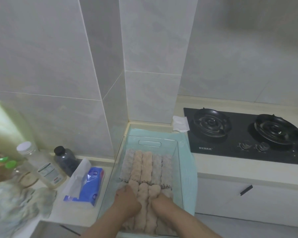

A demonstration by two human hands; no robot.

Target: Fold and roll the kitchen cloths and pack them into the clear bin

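Rolled cloths [147,165] lengthwise in bin [150,143]; left hand [127,200], right hand [162,206] between, fingers' grip hidden

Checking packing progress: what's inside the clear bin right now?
The clear bin holds two rows of rolled cloths, pink and grey. The left hand and right hand press into the near row; anything beneath the rolls is covered.

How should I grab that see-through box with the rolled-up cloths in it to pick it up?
Probably by the slot handle cut into the far end wall of the clear bin. Reach down from above and hook your fingers through it. The side walls look smooth and slanted, so they would likely slip. Whether the near end has one too is hidden.
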